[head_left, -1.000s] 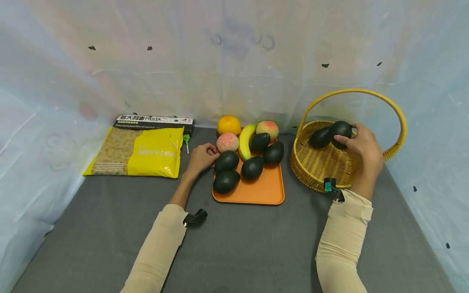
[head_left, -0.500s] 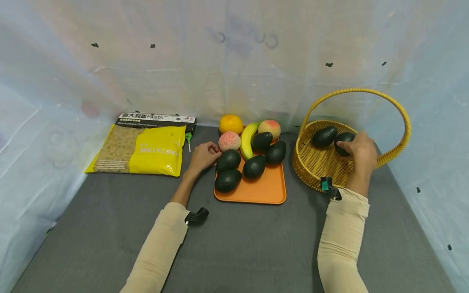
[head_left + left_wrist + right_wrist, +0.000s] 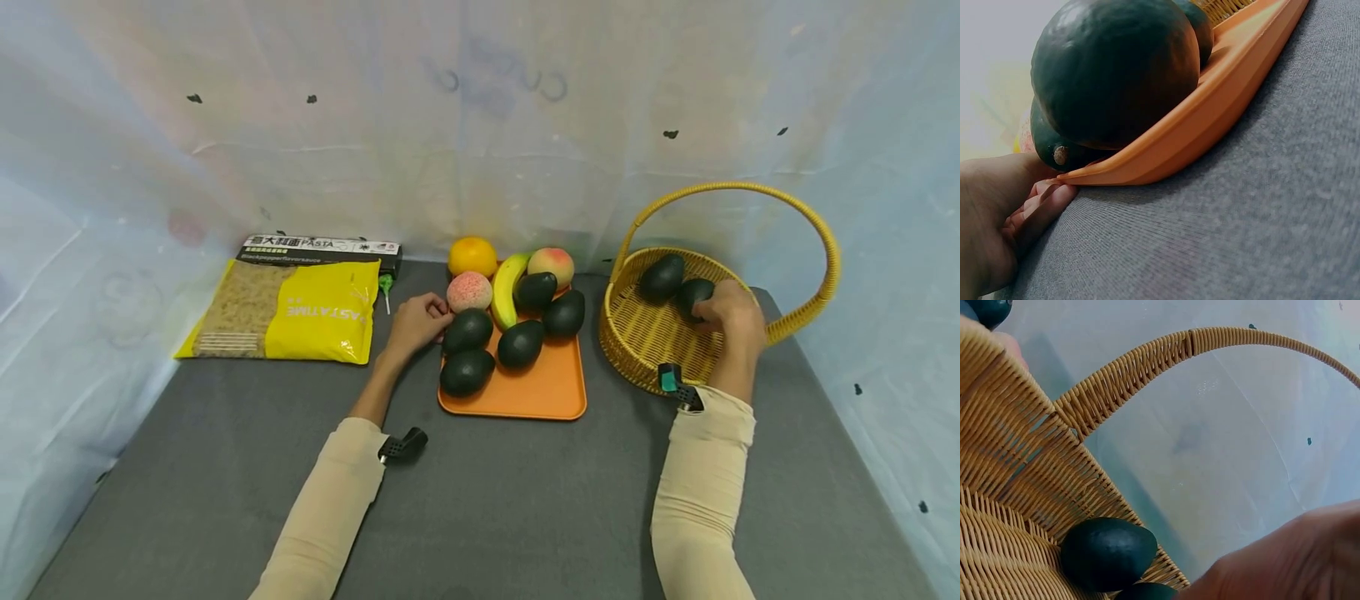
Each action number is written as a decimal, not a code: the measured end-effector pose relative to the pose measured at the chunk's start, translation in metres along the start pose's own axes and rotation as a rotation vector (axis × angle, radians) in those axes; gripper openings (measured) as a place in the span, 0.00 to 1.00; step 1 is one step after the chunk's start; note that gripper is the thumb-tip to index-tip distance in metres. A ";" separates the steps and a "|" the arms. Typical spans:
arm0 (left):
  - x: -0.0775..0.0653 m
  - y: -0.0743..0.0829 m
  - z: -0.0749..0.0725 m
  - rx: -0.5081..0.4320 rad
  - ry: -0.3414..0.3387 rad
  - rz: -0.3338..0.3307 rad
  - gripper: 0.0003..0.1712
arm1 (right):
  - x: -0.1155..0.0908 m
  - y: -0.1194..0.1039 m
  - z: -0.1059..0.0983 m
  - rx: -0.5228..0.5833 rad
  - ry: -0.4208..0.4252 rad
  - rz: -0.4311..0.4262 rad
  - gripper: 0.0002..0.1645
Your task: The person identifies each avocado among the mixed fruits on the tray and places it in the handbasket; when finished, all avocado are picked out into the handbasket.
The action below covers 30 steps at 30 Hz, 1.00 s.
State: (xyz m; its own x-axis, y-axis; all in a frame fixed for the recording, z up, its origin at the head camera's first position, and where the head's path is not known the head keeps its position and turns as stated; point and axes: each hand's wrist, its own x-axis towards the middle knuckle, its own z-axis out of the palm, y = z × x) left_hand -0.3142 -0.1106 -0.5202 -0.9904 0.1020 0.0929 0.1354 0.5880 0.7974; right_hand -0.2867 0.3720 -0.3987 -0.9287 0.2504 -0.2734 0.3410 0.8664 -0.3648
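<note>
My left hand (image 3: 417,322) pinches the left rim of an orange tray (image 3: 534,398). In the left wrist view the fingers (image 3: 1054,199) curl under the rim, beside a dark green avocado (image 3: 1110,69). Several avocados lie on the tray with a banana (image 3: 505,293), a speckled pink peach (image 3: 469,291), another peach (image 3: 552,265) and an orange (image 3: 472,256). Inside a yellow wicker basket (image 3: 617,343), my right hand (image 3: 737,315) holds an avocado (image 3: 689,295) low near the floor. Another avocado (image 3: 662,277) lies just left of it. Most of the right fingers are hidden.
At the left lie a yellow pasta bag (image 3: 322,312), a dark pasta box (image 3: 322,247) behind it and a green lollipop (image 3: 386,283). The basket's tall handle (image 3: 738,187) arches above my right hand. A pale sheet (image 3: 480,150) hangs behind the grey table (image 3: 487,508).
My right hand has lowered its avocado from rim height into the basket, and the fruit now sits beside the other avocado. My left hand stays at the tray rim.
</note>
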 end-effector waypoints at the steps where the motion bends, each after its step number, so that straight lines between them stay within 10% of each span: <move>1: 0.000 -0.001 0.000 0.002 0.002 -0.001 0.12 | 0.000 0.000 0.001 -0.001 -0.010 0.009 0.28; 9: -0.001 -0.003 -0.001 0.001 -0.001 -0.008 0.12 | 0.005 0.001 0.004 0.049 -0.065 0.095 0.63; 24: -0.001 -0.001 0.001 0.004 -0.003 0.004 0.12 | 0.005 0.002 0.007 0.090 0.003 0.089 0.26; 30: -0.001 0.001 -0.001 -0.004 -0.004 0.004 0.12 | 0.002 0.000 0.002 0.086 0.018 0.066 0.26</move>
State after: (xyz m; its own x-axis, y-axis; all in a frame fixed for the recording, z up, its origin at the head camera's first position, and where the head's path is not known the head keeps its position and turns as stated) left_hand -0.3130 -0.1109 -0.5192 -0.9898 0.1070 0.0938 0.1389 0.5846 0.7993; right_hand -0.2884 0.3719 -0.4009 -0.9058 0.3145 -0.2839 0.4125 0.8077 -0.4213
